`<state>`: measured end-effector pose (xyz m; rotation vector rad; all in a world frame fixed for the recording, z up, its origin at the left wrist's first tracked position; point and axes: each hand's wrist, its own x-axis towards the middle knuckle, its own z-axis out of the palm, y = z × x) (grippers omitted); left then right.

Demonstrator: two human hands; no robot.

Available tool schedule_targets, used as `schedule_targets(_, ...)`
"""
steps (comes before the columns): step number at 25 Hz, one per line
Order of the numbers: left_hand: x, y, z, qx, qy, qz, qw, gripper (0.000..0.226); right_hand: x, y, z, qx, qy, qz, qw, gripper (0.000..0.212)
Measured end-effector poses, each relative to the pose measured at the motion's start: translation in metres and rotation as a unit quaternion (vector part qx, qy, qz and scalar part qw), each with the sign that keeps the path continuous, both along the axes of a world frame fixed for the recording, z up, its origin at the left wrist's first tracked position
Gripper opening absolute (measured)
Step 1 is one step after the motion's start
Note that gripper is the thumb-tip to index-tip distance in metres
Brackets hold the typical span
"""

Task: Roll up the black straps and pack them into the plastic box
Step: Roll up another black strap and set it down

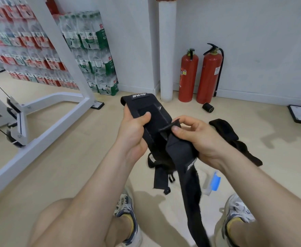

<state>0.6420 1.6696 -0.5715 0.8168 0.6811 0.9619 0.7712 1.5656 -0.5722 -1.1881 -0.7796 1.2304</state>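
While my left hand (133, 134) grips the padded far end of the black strap (179, 150) and my right hand (199, 138) pinches its thin flap, I judge it light and floppy: roll from the stiffer pad, tail dangling near the plastic box (212, 182).

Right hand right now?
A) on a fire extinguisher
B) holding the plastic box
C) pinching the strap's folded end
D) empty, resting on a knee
C: the right hand pinches a folded end of the black strap, while the left hand grips its wider padded part.
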Motion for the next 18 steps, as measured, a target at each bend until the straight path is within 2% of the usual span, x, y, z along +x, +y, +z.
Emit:
schedule_targets(3, 0.000, 0.006, 0.002, -0.049, -0.052, -0.032, 0.997, 0.036, 0.001, 0.007, -0.004, -0.006, 0.047, -0.062, 0.997, 0.008)
schedule_targets(5, 0.001, 0.000, 0.003, -0.046, -0.046, -0.098, 0.993, 0.036, 0.002, 0.010, -0.004, 0.003, 0.079, -0.110, 0.991, 0.013)
schedule_targets(8, 0.008, -0.021, -0.006, 0.063, 0.113, -0.139, 0.982, 0.024, 0.005, 0.012, -0.002, 0.020, 0.093, -0.135, 0.986, 0.017)
schedule_targets(9, 0.009, -0.024, -0.010, 0.092, 0.155, -0.125, 0.976, 0.023, 0.005, 0.012, 0.000, 0.020, 0.035, -0.143, 0.989, 0.015)
schedule_targets(10, 0.010, -0.021, -0.016, 0.103, 0.186, -0.089, 0.973, 0.023, 0.008, 0.013, 0.002, 0.021, -0.072, -0.159, 0.984, 0.011)
schedule_targets(11, 0.010, -0.015, -0.020, 0.098, 0.205, -0.040, 0.973, 0.023, 0.010, 0.012, 0.006, 0.028, -0.182, -0.176, 0.967, 0.009)
schedule_targets(12, 0.008, -0.007, -0.021, 0.078, 0.216, 0.008, 0.973, 0.023, 0.013, 0.010, 0.013, 0.043, -0.251, -0.190, 0.948, 0.010)
schedule_targets(14, 0.005, 0.003, -0.022, 0.041, 0.223, 0.054, 0.972, 0.026, 0.019, 0.005, 0.024, 0.066, -0.259, -0.178, 0.947, 0.012)
schedule_targets(18, 0.009, -0.013, -0.011, 0.062, 0.163, -0.018, 0.985, 0.022, 0.019, 0.000, 0.026, 0.010, -0.201, -0.026, 0.979, 0.009)
